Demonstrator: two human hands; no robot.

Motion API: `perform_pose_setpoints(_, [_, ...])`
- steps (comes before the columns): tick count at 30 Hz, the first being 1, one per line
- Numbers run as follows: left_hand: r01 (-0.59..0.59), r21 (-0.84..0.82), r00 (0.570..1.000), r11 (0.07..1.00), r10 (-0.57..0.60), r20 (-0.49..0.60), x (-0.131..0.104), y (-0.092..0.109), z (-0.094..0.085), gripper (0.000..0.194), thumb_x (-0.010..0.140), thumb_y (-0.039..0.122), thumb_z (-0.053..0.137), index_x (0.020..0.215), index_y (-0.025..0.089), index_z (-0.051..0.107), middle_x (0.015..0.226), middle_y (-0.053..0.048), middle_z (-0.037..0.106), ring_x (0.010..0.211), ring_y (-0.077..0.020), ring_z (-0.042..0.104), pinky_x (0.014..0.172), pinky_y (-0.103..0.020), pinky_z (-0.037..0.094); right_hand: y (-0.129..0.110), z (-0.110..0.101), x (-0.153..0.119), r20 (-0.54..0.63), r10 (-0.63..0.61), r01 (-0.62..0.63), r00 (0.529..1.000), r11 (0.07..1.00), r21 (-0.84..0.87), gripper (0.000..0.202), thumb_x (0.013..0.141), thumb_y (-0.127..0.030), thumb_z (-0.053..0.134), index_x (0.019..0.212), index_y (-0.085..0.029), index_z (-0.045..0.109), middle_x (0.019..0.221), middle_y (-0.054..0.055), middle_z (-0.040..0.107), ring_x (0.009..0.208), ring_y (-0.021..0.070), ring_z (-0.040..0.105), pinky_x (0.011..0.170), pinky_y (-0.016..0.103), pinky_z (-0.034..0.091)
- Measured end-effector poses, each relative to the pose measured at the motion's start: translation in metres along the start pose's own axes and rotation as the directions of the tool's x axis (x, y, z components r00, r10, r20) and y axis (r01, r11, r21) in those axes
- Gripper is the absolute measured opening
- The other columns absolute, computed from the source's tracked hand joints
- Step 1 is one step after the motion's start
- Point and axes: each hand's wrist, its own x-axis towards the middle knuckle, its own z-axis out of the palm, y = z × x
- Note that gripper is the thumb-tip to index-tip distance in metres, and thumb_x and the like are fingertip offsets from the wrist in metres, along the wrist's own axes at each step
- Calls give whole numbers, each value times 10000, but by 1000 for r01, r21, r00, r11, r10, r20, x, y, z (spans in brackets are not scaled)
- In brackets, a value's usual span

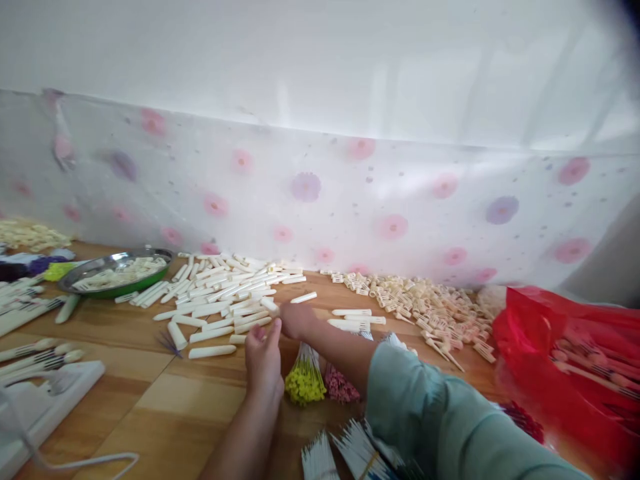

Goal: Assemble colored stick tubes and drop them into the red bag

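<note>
My left hand (264,363) is raised over the wooden table, its thumb and fingers pinched together; whatever lies between them is too small or hidden to name. Just beyond it, my right hand (296,321) reaches across with curled fingers, partly out of sight. A short-looking cream plastic tube (270,305) meets its fingertips and seems gripped there. Behind both hands spreads a pile of similar cream tubes (215,293), one end narrower on many. Below my right forearm lie a bundle of yellow-tipped stems (305,383) and a bundle of pink-tipped ones (341,385).
Slotted cream pieces (430,307) are heaped at the right, beside a red plastic bag (560,373). A green-sided metal pan (113,290) holds more pieces. A white power strip (55,407) with a cable lies left. White stem bundles (320,460) sit in front.
</note>
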Motion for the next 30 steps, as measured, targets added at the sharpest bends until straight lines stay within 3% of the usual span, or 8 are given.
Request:
perform_pose_setpoints(4, [120, -75, 989, 990, -114, 90, 2, 8, 1, 287, 659, 376, 644, 846, 166, 584, 789, -44, 651, 664, -172, 643, 590, -303, 522, 13, -9, -12, 76, -255, 255, 964, 967, 13, 275, 896, -318, 555, 1110, -146, 573, 1105, 64, 604, 937, 194, 612, 793, 386, 525])
perform_pose_setpoints(8, [135, -61, 988, 989, -130, 78, -2, 6, 1, 241, 656, 336, 615, 821, 177, 539, 643, 11, 584, 531, -139, 588, 529, -307, 520, 51, -30, 2, -43, -164, 161, 985, 984, -71, 291, 908, -312, 535, 1157, -162, 549, 1169, 80, 576, 987, 203, 595, 830, 408, 512])
perform_pose_setpoints(14, [-46, 133, 993, 990, 31, 112, -9, 3, 0, 274, 653, 364, 629, 847, 174, 595, 568, 45, 524, 510, -138, 532, 541, -296, 488, 84, -36, 12, -127, -49, 27, 991, 986, -165, 307, 902, -305, 545, 1172, -160, 539, 1185, 84, 566, 1005, 211, 588, 839, 422, 507])
perform_pose_setpoints(17, [-176, 261, 981, 949, 147, 127, -7, 11, -4, 298, 659, 357, 647, 898, 178, 648, 855, -56, 656, 879, -244, 611, 784, -364, 478, 79, -38, 0, -98, -167, 153, 981, 979, -136, 289, 907, -302, 538, 1157, -158, 549, 1183, 87, 569, 1008, 211, 588, 844, 429, 505])
perform_pose_setpoints(19, [-275, 339, 956, 900, 220, 193, -5, 17, -6, 327, 654, 337, 663, 954, 207, 668, 1104, -78, 637, 1129, -280, 518, 933, -367, 398, 72, -44, -12, -49, -294, 290, 954, 954, -76, 259, 890, -279, 567, 1122, -166, 581, 1130, 62, 612, 977, 192, 607, 838, 391, 509])
perform_pose_setpoints(23, [-364, 499, 904, 786, 168, 393, -6, 18, -6, 282, 689, 382, 644, 922, 229, 688, 917, -67, 704, 928, -287, 624, 796, -358, 441, 69, -54, -34, -26, -434, 435, 901, 899, 50, 291, 822, -264, 661, 1108, -236, 614, 980, -43, 701, 863, 111, 648, 772, 211, 500])
perform_pose_setpoints(26, [-285, 563, 900, 776, 15, 435, -10, 10, -5, 285, 724, 470, 603, 795, 199, 654, 599, -18, 644, 592, -227, 614, 563, -298, 436, 97, -61, -38, -126, -316, 323, 940, 945, 43, 355, 861, -303, 616, 1198, -218, 547, 1047, 0, 679, 887, 125, 647, 788, 249, 512])
perform_pose_setpoints(30, [-69, 313, 905, 947, -72, 420, -17, 5, -2, 349, 657, 489, 668, 769, 165, 602, 586, 8, 606, 557, -173, 587, 547, -267, 472, 166, -65, -35, -315, 38, -58, 948, 997, -54, 285, 916, -305, 522, 1170, -177, 547, 1203, 86, 566, 1010, 203, 589, 855, 416, 504])
